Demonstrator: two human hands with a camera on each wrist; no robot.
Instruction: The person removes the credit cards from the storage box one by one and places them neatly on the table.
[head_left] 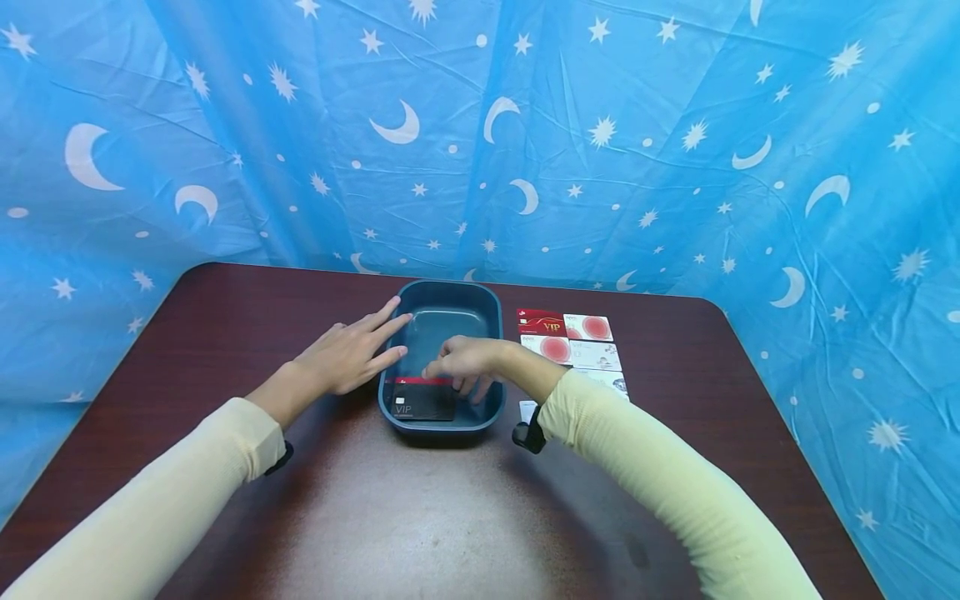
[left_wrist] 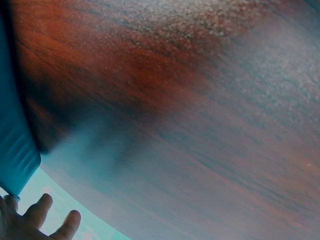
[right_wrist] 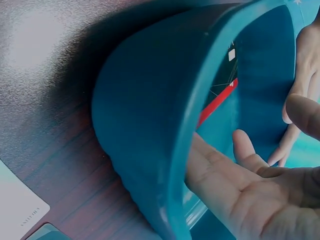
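Note:
A dark blue rectangular bin (head_left: 446, 428) stands on the table, with a black VIP card (head_left: 423, 407) with a red stripe lying in its front part. My left hand (head_left: 348, 354) rests at the bin's left rim, fingers spread and fairly straight; a few of its fingertips (left_wrist: 44, 200) show in the left wrist view. My right hand (head_left: 472, 360) reaches down inside the bin, beside the card's red stripe. In the right wrist view its fingers and thumb (right_wrist: 302, 112) are apart, with nothing seen between them.
Right of the bin, several cards lie in rows: a red VIP card (head_left: 536, 321), white cards with red circles (head_left: 588, 327) and a plain white card (head_left: 594, 356). My right forearm hides part of them. Behind the brown table (head_left: 247, 308) hangs a blue curtain (head_left: 450, 167).

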